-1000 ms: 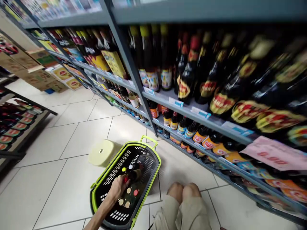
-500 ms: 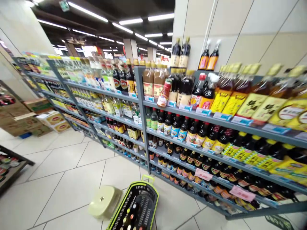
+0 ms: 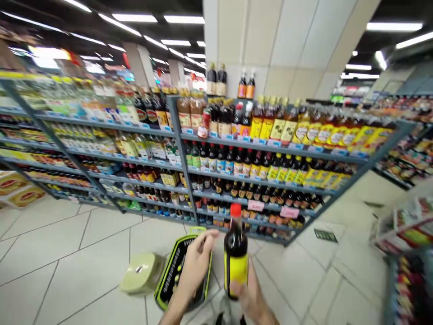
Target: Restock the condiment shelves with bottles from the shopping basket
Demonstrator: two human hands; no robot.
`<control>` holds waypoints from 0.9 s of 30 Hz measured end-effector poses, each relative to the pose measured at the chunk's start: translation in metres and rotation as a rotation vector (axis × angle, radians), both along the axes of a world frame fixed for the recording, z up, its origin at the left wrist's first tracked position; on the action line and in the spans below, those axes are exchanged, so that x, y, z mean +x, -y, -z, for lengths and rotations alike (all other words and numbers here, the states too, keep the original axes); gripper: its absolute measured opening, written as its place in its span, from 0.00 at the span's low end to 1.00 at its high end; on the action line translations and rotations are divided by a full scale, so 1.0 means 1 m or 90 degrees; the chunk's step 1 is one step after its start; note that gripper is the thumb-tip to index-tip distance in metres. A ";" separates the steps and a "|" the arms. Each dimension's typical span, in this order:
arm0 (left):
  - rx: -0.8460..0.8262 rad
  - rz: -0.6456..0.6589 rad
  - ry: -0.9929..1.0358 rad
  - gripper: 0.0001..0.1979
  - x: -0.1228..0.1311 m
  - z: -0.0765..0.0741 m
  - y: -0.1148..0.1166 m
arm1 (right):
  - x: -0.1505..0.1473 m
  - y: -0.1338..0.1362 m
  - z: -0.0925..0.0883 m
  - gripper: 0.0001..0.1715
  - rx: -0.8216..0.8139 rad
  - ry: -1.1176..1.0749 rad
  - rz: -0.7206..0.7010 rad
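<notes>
My right hand (image 3: 250,289) is wrapped round the lower part of a bottle of dark sauce (image 3: 236,243) with a red cap and a yellow label, held upright in front of me. My left hand (image 3: 199,255) is raised just to the left of the bottle, apart from it, with its fingers loosely bent and nothing in them. Below and behind the left hand, a black shopping basket (image 3: 169,266) with a lime-green rim rests on the floor. Several bottles lie inside it, partly hidden by my left forearm.
A grey shelf unit (image 3: 174,117) packed with sauce bottles runs across the view. A pale green plastic stool (image 3: 140,273) stands left of the basket on the tiled floor (image 3: 101,253). Cartons (image 3: 25,192) are stacked at far left; a goods display (image 3: 406,221) stands at right.
The view has swung to the right and takes in more of the shelf's right end. Both hands have come into view, the right one with the sauce bottle in it.
</notes>
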State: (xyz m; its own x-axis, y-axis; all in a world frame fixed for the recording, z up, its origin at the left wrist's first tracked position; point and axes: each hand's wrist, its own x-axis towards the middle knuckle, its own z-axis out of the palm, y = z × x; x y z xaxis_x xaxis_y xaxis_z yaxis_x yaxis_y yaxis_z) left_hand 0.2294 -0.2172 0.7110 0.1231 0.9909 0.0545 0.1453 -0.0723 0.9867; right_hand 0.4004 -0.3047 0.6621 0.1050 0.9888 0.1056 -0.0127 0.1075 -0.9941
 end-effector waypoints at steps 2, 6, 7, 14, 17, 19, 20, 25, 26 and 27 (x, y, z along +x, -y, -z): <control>-0.032 0.029 0.099 0.32 0.014 -0.004 0.021 | -0.002 0.018 -0.012 0.43 -0.024 -0.121 0.031; -0.156 0.134 0.220 0.37 0.022 0.005 0.087 | -0.014 0.056 -0.023 0.46 -0.116 -0.399 0.069; -0.171 0.140 0.219 0.37 0.019 0.007 0.106 | -0.018 0.067 -0.023 0.47 -0.134 -0.439 0.074; -0.127 0.089 0.156 0.31 -0.028 -0.010 0.181 | -0.052 0.126 -0.026 0.46 -0.170 -0.602 -0.074; -0.125 0.133 0.225 0.34 -0.051 -0.018 0.180 | -0.082 0.134 -0.023 0.41 -0.164 -0.760 -0.349; -0.146 0.199 0.304 0.40 -0.071 -0.022 0.176 | -0.113 0.135 -0.011 0.29 -0.123 -0.872 -0.544; -0.155 0.222 0.333 0.42 -0.082 -0.024 0.174 | -0.131 0.133 -0.003 0.24 -0.107 -0.914 -0.621; -0.198 0.250 0.405 0.40 -0.159 -0.032 0.170 | -0.232 0.123 0.036 0.23 -0.133 -0.917 -0.841; -0.202 0.261 0.417 0.41 -0.179 -0.032 0.168 | -0.250 0.123 0.037 0.26 -0.172 -0.873 -0.851; -0.204 0.269 0.426 0.43 -0.199 -0.033 0.167 | -0.268 0.123 0.036 0.30 -0.226 -0.814 -0.836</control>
State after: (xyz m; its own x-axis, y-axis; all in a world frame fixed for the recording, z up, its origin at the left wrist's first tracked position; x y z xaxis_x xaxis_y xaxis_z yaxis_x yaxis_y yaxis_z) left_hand 0.0301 -0.3838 0.7439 0.5276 0.8490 -0.0282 -0.4518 0.3086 0.8370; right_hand 0.1326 -0.4278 0.6258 -0.8065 0.4491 0.3847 -0.5669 -0.7721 -0.2871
